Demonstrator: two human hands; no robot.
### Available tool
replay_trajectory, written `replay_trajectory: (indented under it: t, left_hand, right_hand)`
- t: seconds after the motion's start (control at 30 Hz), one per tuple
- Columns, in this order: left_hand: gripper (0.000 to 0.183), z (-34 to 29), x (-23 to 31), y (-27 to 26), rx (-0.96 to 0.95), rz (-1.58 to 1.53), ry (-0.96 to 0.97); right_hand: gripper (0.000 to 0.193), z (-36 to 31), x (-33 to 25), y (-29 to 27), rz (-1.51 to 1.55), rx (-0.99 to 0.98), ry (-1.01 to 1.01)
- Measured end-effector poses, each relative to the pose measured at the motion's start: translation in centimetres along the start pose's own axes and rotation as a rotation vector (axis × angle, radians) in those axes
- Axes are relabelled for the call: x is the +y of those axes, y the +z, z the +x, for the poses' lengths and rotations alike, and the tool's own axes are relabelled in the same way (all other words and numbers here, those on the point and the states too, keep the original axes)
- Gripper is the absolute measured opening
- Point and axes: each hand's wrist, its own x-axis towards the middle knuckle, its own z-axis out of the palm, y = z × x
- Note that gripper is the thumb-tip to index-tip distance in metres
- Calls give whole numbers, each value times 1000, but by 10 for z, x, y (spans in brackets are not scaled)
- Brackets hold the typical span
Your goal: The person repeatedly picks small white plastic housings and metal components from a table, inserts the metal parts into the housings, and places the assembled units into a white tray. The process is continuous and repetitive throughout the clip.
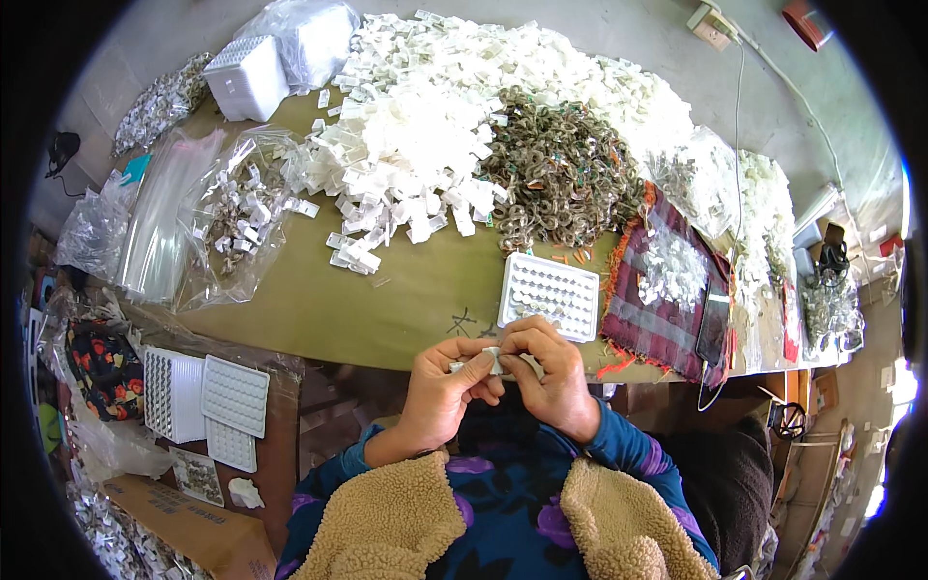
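Note:
Close to the table's front edge, my two hands meet in front of my body. My left hand (441, 389) pinches a small white piece (496, 361) between thumb and fingers. My right hand (555, 375) is closed on the same piece from the other side. Fingers cover most of it, so its exact kind is hidden. Just beyond my right hand lies a white tray (508, 302) with rows of small round pockets, many holding small pale parts. Behind the tray rises a heap of curled brownish-grey translucent pieces (561, 169).
A large pile of white tag-like pieces (416, 145) covers the back. Clear plastic bags (174, 222) lie at left, below stacked white trays (246, 82). At right, a plaid cloth (657, 324) carries clear bits beside a phone (713, 324). More trays (235, 396) sit lower left.

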Motion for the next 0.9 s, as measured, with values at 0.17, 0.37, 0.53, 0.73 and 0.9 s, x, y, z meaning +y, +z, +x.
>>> replay_trajectory:
  t: [0.17,0.37,0.53,0.73,0.9]
  left_hand:
    - [25,6,12,-13,46,-170,21]
    - [16,15,39,-26,32,-265,78]
    - [30,19,40,-35,27,-266,30]
    - [26,25,38,-36,117,-125,91]
    - [22,31,32,-31,107,-64,73]
  right_hand:
    - [15,46,14,-5,34,-248,-6]
    - [16,131,47,-3,-803,-198,-469]
    - [12,163,69,18,-943,-309,-539]
    - [15,160,66,-1,-414,-164,-117]
    - [16,148,58,-16,-192,-185,364]
